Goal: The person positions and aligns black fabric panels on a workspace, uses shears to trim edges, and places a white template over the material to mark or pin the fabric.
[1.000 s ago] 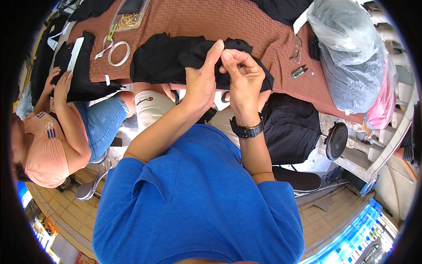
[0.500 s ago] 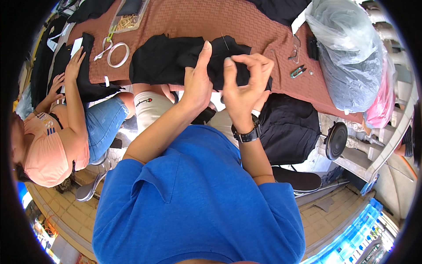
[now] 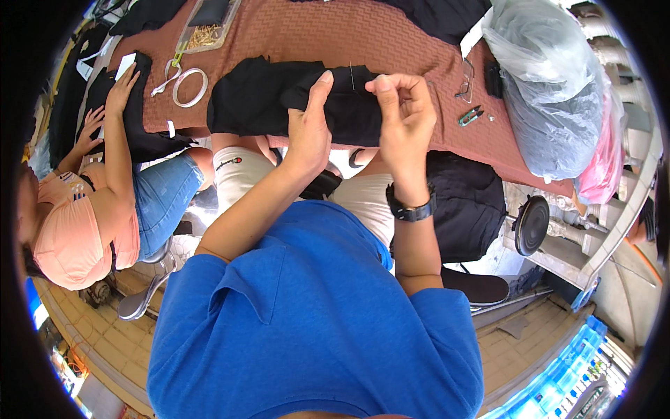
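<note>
A piece of black cloth (image 3: 258,98) is stretched in front of me, over the table's near edge. My left hand (image 3: 310,133) grips it near the middle, thumb up on the front and the other fingers mostly hidden. A thin needle or pin (image 3: 352,78) stands upright at the cloth's upper edge, between my two hands. My right hand (image 3: 408,115) is closed in a pinch, thumb against forefinger, at the cloth's upper right corner. Whether a thread is also caught there is too fine to see.
A brown-covered table (image 3: 300,35) carries a white tape roll (image 3: 189,87), a clear box (image 3: 209,35) of small gold-coloured pieces, thread snips (image 3: 471,116), glasses (image 3: 465,87) and a filled plastic bag (image 3: 544,105). At left, another person's hand (image 3: 121,91) rests on dark cloth.
My right hand has moved right, and its fingertips, earlier in front of the cloth, are now pinched at its edge. The cloth's right part no longer spreads past that hand.
</note>
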### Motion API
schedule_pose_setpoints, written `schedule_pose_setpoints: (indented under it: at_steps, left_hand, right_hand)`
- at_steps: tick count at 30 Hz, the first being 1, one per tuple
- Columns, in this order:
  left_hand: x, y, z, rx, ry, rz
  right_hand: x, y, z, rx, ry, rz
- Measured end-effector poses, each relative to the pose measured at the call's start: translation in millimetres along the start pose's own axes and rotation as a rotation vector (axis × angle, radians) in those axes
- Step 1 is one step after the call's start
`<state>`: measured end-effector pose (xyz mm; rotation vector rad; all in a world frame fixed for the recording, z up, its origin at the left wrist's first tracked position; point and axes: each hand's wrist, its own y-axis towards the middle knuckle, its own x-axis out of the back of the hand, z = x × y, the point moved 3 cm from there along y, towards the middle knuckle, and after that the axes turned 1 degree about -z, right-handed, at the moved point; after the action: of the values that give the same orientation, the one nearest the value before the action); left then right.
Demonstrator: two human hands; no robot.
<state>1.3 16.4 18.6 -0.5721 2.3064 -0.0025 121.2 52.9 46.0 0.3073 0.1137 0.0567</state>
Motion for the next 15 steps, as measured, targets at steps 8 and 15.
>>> schedule_pose_setpoints:
  at_steps: [8, 15]
  left_hand:
    - [5, 3, -3, -0.078, 0.120, 0.144]
    - [5, 1, -5, -0.089, 0.367, 0.218]
  right_hand:
    - [23, 20, 13, -0.096, -0.331, 0.309]
    - [18, 40, 27, 0.218, -0.629, 0.348]
